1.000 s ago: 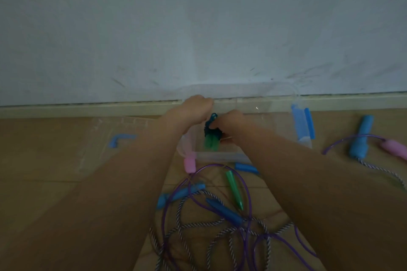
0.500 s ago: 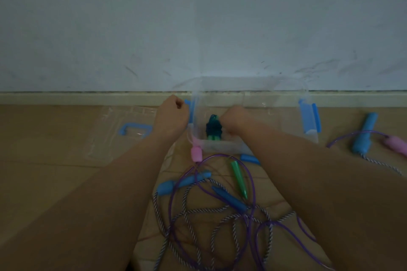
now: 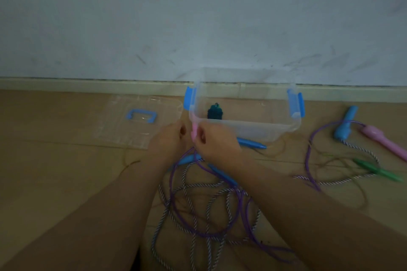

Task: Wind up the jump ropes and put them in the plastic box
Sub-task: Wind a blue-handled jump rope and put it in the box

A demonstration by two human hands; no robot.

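A clear plastic box (image 3: 267,130) with blue latches stands by the wall. Inside it lies a wound green jump rope (image 3: 215,112). In front of the box, my left hand (image 3: 169,141) and my right hand (image 3: 214,142) meet around a pink handle (image 3: 194,130) of the purple rope (image 3: 176,211); both seem to pinch it. A tangle of purple and striped rope (image 3: 191,202) lies on the floor under my forearms, with blue handles (image 3: 251,143) among it.
The box's clear lid (image 3: 141,125) with a blue handle lies flat to the left. To the right lie a blue handle (image 3: 344,125), a pink handle (image 3: 383,141), a green handle (image 3: 376,169) and more loose rope. A wall and skirting board stand just behind the box.
Both hands have left the box, with the wound green rope staying inside, and pulled back toward me to the pink handle on the floor. The view has shifted.
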